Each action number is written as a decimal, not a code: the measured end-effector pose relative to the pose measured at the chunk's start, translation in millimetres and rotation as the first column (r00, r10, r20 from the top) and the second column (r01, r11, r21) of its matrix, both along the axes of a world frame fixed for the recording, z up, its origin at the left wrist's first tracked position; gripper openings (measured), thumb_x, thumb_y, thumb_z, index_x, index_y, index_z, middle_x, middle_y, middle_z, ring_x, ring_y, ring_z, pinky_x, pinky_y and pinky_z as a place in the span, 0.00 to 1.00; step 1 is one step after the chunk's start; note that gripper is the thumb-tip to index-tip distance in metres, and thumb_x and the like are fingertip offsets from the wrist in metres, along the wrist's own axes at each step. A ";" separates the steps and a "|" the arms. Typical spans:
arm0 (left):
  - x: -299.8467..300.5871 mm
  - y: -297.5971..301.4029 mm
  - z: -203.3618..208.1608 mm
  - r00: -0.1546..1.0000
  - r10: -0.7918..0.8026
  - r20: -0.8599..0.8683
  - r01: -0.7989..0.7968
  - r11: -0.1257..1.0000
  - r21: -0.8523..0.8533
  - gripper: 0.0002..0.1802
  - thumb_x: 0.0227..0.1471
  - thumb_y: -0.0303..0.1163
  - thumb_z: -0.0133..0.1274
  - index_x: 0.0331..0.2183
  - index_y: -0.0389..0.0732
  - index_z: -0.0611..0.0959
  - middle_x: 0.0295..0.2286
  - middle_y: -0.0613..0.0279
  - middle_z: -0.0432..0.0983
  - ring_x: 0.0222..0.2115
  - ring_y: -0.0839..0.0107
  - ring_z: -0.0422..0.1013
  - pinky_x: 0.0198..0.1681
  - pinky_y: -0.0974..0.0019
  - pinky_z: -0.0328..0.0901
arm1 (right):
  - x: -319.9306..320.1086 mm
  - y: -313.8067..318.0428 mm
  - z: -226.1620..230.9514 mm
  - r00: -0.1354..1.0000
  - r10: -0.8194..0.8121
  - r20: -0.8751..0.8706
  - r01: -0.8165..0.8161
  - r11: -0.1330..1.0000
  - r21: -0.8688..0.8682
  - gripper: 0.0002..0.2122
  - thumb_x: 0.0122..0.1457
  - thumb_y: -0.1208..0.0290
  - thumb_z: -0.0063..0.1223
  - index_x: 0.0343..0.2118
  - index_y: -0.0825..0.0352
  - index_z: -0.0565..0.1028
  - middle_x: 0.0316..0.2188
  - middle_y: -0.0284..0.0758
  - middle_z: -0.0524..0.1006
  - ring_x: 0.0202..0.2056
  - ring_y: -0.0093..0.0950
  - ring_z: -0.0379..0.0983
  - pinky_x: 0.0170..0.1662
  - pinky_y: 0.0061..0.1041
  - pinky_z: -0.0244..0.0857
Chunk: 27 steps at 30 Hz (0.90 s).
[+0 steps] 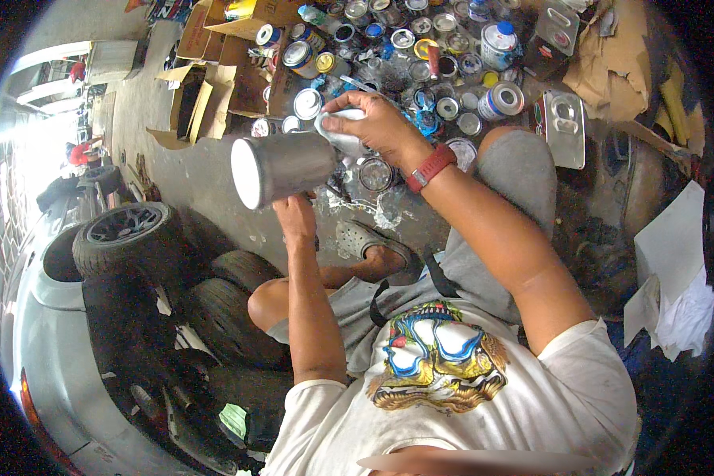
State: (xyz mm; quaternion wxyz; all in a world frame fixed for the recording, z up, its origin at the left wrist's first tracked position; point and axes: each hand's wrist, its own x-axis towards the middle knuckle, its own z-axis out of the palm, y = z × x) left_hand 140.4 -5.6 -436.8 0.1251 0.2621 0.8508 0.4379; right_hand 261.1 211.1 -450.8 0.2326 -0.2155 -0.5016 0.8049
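A grey metal cup (289, 168), tipped on its side, has a white round end turned to the left. My left hand (297, 218) is closed just under the cup and supports it; the part inside the fist is hidden. My right hand (373, 127), with a red-strapped watch (432, 167) on the wrist, pinches a crumpled whitish cloth (343, 133) at the cup's right end. Below the right hand, an open-topped round can (374, 174) stands on the paint-spattered floor. A white-topped can (307, 103) stands just beyond the cup.
Paint cans (500, 101) and jars crowd the floor ahead, beside open cardboard boxes (214, 95). Rectangular metal tins (561, 131) stand at right. Left are a wheel (127, 230), loose tires (222, 317) and a silver car (55, 349). My clog (365, 238) is below the cup.
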 end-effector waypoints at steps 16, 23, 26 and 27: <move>-0.6 -24.8 -6.6 0.965 -0.227 -0.133 0.238 0.969 0.070 0.30 0.61 0.43 0.56 0.59 0.39 0.71 0.52 0.52 0.73 0.51 0.56 0.71 0.54 0.54 0.69 | -0.4 -4.9 0.7 0.993 0.084 0.083 -0.079 0.995 -0.064 0.17 0.64 0.55 0.63 0.42 0.67 0.83 0.31 0.26 0.81 0.30 0.14 0.72 0.36 0.18 0.67; 2.1 -31.6 -11.6 0.973 -0.221 0.064 0.197 0.944 0.263 0.40 0.55 0.39 0.65 0.64 0.42 0.66 0.56 0.56 0.71 0.55 0.58 0.69 0.59 0.52 0.68 | -0.1 -3.7 5.4 0.971 0.195 0.138 -0.206 0.977 0.063 0.20 0.65 0.53 0.59 0.41 0.70 0.84 0.31 0.29 0.81 0.32 0.17 0.72 0.39 0.22 0.67; 7.0 -23.9 -1.6 0.954 -0.268 -0.135 0.286 0.947 0.144 0.39 0.53 0.38 0.66 0.63 0.42 0.68 0.54 0.56 0.73 0.54 0.59 0.70 0.58 0.54 0.68 | -3.2 -3.6 0.7 0.976 0.176 0.128 -0.193 0.972 0.134 0.21 0.66 0.53 0.57 0.40 0.71 0.84 0.32 0.33 0.83 0.35 0.21 0.74 0.43 0.29 0.69; 9.4 -20.4 2.9 0.940 -0.276 -0.201 0.292 0.955 0.057 0.39 0.53 0.37 0.66 0.62 0.42 0.69 0.53 0.57 0.73 0.53 0.60 0.70 0.58 0.54 0.68 | -3.8 -3.7 -1.2 0.980 0.159 0.122 -0.177 0.972 0.153 0.21 0.66 0.53 0.57 0.39 0.71 0.84 0.31 0.33 0.83 0.34 0.21 0.73 0.42 0.30 0.69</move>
